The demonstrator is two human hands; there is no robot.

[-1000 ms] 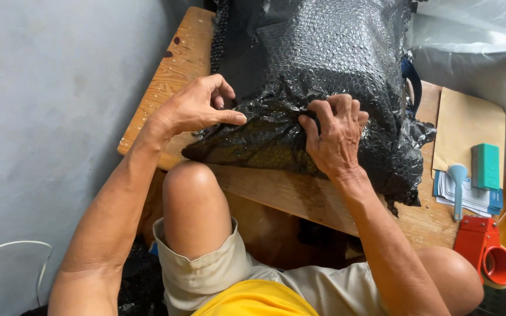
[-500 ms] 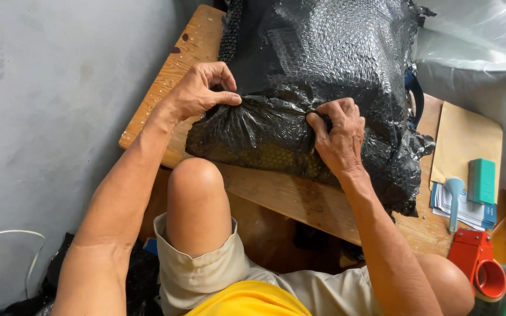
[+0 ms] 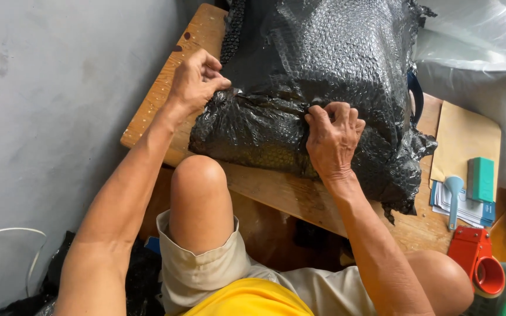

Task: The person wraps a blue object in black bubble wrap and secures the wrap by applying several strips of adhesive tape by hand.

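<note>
A large bundle wrapped in black bubble wrap (image 3: 323,70) lies on a wooden table (image 3: 276,193) in front of me. My left hand (image 3: 197,79) pinches the wrap's edge at the bundle's left side, near the table's left rim. My right hand (image 3: 332,137) grips a fold of the same wrap at the bundle's front middle, fingers curled into it. The wrap is bunched and creased between the two hands. My bare knee (image 3: 197,175) rises just below the table's front edge.
A brown envelope (image 3: 464,140), a teal box (image 3: 480,178), a pale blue tool (image 3: 453,199) and papers lie at the table's right. A red tape dispenser (image 3: 478,260) sits lower right. Clear plastic bags (image 3: 481,52) pile at the back right. A grey wall (image 3: 48,117) stands left.
The view has shifted slightly. My left hand has moved up along the bundle's left edge, still pinching the wrap. My right hand keeps its grip at the front fold.
</note>
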